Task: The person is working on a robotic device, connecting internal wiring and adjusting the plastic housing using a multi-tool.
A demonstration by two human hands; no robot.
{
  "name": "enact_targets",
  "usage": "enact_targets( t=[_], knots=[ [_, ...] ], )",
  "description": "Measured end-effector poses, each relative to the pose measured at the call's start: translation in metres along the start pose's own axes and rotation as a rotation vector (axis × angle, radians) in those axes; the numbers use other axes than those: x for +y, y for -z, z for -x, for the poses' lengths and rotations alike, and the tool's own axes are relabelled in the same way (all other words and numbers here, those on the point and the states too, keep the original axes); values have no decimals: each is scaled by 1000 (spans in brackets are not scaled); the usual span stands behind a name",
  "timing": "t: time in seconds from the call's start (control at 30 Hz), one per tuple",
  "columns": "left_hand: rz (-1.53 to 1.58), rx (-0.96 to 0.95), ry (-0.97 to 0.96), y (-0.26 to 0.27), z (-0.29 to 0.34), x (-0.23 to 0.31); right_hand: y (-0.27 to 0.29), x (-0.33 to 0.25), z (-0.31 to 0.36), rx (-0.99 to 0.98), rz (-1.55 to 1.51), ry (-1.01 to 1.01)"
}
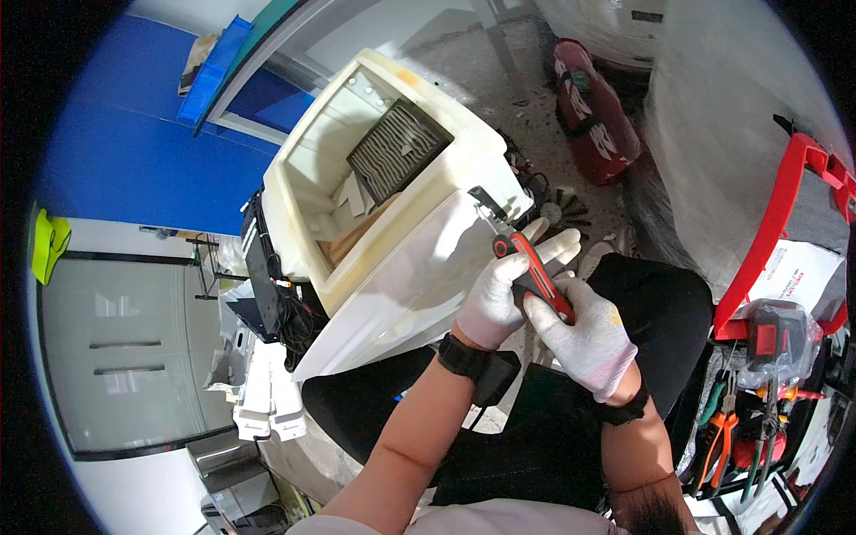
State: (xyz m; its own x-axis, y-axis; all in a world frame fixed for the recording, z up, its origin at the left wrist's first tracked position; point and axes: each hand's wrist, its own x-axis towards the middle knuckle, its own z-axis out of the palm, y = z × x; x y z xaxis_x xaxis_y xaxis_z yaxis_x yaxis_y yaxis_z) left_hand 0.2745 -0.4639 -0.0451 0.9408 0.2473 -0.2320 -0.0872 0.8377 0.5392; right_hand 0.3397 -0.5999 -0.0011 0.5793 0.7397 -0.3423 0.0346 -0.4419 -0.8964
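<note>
Between my gloved hands is a red-and-black folding knife, its handle slanting up and left. A metal part sticks out of its upper end; its exact shape is hard to make out. My left hand grips the handle near its upper half. My right hand closes on the lower end, thumb along the handle. Just beyond the knife stands a cream plastic housing, open at the top. A dark pleated filter leans inside it, beside pale scraps and a brown piece.
To the right sit a red-framed grey case and a tool tray with orange-handled pliers. A red bag lies on the floor beyond. Black cables are bunched left of the housing, near white boxes. Plastic-wrapped bulk rises at the right.
</note>
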Motion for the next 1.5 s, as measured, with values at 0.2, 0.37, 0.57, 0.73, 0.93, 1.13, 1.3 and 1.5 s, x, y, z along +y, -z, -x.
enact_targets(
  t=[0.2, 0.37, 0.57, 0.73, 0.93, 1.13, 1.3, 1.5],
  knots=[
    [-226, 377, -23, -20, 11, -1, -24, 0, 1, 431, 381, 297],
    [-468, 460, -103, -33, 16, -3, -28, 1, 0, 594, 576, 482],
    [-80, 156, 91, -8, 8, 3, -10, -6, 1, 350, -175, 194],
    [-71, 40, 37, 6, 9, 1, 1, -3, 3, -81, -267, -123],
    [-101, 190, -31, -1, 15, -5, -24, 0, 5, 321, 243, 175],
    [-363, 316, -157, -3, 20, -10, -28, -1, 1, 487, 340, 332],
    [-304, 233, -187, 4, 20, -7, -23, 0, -1, 383, -48, 244],
    [-100, 216, -67, 13, 8, -7, -13, -3, -1, 46, -254, -72]
  ],
)
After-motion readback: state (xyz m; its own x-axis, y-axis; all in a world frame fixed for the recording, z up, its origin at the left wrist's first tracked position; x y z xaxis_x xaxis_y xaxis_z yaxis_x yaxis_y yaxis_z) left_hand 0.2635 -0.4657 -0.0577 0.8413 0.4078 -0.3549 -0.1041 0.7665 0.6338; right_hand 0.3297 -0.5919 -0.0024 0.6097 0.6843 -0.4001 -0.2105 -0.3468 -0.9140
